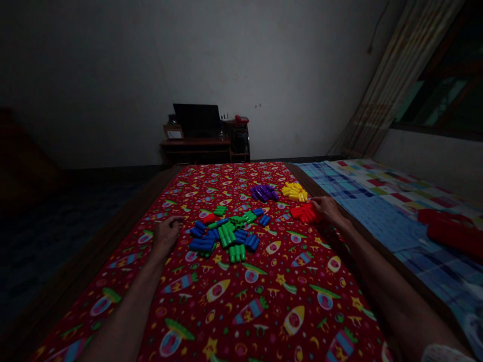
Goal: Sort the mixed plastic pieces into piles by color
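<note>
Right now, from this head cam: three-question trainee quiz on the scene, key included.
1. Which colour of plastic blocks does the right hand touch?
2. True or false: the left hand touches no block.
3. Which lie nearer the right hand: the yellow blocks or the purple blocks?

Key: 1. Red, the red blocks. 2. True. 3. The yellow blocks.
</note>
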The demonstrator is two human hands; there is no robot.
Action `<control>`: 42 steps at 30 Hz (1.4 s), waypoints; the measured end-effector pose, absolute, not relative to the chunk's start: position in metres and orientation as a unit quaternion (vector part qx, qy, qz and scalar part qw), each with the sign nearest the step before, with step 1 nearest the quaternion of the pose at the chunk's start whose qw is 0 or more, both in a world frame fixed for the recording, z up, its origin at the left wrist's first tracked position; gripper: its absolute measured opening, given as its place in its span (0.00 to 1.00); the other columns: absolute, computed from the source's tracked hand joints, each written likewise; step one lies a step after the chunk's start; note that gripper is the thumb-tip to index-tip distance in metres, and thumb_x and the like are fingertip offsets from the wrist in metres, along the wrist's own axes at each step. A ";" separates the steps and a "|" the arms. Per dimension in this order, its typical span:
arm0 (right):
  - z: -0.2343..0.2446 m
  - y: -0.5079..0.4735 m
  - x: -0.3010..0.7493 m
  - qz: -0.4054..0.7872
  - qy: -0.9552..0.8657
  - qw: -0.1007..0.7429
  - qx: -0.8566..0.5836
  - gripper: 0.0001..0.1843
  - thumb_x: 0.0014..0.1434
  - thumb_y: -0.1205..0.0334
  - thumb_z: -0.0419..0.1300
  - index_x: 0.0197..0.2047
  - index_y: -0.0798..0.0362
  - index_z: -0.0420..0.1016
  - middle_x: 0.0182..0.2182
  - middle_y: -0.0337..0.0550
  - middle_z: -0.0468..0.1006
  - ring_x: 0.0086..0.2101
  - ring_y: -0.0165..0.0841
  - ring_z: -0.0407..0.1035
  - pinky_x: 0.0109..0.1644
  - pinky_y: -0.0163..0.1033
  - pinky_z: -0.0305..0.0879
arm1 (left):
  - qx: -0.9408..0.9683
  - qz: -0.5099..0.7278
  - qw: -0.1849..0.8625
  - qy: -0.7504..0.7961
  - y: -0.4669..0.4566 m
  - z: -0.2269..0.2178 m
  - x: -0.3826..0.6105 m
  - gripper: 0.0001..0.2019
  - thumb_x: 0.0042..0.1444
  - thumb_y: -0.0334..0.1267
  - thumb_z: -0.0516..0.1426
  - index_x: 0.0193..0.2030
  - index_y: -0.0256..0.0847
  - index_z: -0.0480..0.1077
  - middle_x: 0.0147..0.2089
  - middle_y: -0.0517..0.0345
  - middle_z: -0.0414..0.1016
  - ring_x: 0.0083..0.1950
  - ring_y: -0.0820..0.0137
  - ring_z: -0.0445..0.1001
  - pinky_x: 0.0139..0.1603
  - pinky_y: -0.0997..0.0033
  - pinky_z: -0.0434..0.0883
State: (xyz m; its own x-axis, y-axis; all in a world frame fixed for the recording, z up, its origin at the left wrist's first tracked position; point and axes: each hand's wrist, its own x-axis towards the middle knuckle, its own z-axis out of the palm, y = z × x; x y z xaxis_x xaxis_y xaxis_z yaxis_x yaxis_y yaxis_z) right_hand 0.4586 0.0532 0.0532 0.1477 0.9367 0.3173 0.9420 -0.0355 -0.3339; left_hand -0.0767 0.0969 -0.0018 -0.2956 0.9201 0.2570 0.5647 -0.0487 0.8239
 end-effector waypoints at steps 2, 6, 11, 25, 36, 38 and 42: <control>0.052 0.055 0.461 -0.002 -0.655 0.221 -0.723 0.19 0.60 0.64 0.51 0.44 0.59 0.82 0.36 0.53 0.83 0.37 0.41 0.78 0.40 0.38 0.69 | 0.563 0.458 0.194 0.660 0.096 -0.001 -0.076 0.13 0.45 0.37 0.49 0.32 0.42 0.74 0.32 0.54 0.80 0.39 0.61 0.79 0.42 0.66 0.76; 0.054 0.056 0.462 -0.036 -0.644 0.243 -0.725 0.19 0.59 0.64 0.52 0.43 0.58 0.82 0.37 0.55 0.83 0.38 0.42 0.78 0.41 0.39 0.69 | 0.556 0.454 0.193 0.669 0.092 0.003 -0.072 0.14 0.46 0.36 0.49 0.33 0.42 0.75 0.34 0.53 0.80 0.39 0.62 0.79 0.42 0.67 0.76; 0.072 0.064 0.399 -0.026 -0.705 0.330 -0.628 0.16 0.60 0.64 0.53 0.42 0.55 0.82 0.38 0.51 0.83 0.38 0.41 0.77 0.43 0.39 0.69 | 0.558 0.456 0.190 0.666 0.090 0.006 -0.069 0.15 0.46 0.35 0.48 0.33 0.40 0.76 0.33 0.53 0.81 0.38 0.63 0.79 0.42 0.68 0.75; 0.064 0.102 0.126 0.043 -0.934 0.056 -0.349 0.11 0.60 0.74 0.52 0.40 0.60 0.75 0.36 0.51 0.78 0.34 0.33 0.68 0.35 0.34 0.60 | 0.576 0.456 0.186 0.652 0.091 0.001 -0.074 0.15 0.46 0.37 0.49 0.34 0.40 0.76 0.33 0.54 0.81 0.36 0.64 0.79 0.37 0.70 0.75; 0.086 0.087 0.289 0.085 -0.763 0.396 -0.505 0.15 0.59 0.69 0.53 0.47 0.57 0.77 0.36 0.47 0.82 0.35 0.33 0.75 0.38 0.34 0.65 | 0.559 0.455 0.199 0.664 0.091 0.005 -0.071 0.13 0.46 0.35 0.49 0.32 0.42 0.75 0.33 0.55 0.80 0.39 0.63 0.79 0.41 0.68 0.76; 0.091 0.081 0.341 0.046 -0.716 0.413 -0.560 0.16 0.58 0.68 0.55 0.48 0.57 0.78 0.37 0.48 0.83 0.36 0.35 0.76 0.40 0.36 0.67 | 0.557 0.455 0.195 0.666 0.092 0.004 -0.071 0.13 0.46 0.35 0.49 0.32 0.42 0.75 0.33 0.55 0.80 0.39 0.62 0.79 0.41 0.68 0.76; 0.091 0.071 0.415 -0.014 -0.688 0.347 -0.638 0.16 0.56 0.69 0.57 0.45 0.57 0.80 0.37 0.51 0.83 0.36 0.38 0.78 0.40 0.37 0.69 | 0.555 0.451 0.194 0.671 0.094 0.002 -0.073 0.13 0.46 0.36 0.49 0.32 0.41 0.75 0.33 0.53 0.80 0.40 0.61 0.79 0.43 0.67 0.76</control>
State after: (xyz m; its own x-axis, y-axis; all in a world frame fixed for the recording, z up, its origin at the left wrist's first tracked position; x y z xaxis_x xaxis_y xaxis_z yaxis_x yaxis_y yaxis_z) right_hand 0.4153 0.0714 0.0906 0.0534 0.8672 0.4951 0.8872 0.1864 -0.4222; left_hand -0.0726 0.0943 0.0018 -0.3086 0.9201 0.2411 0.5704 -0.0238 0.8210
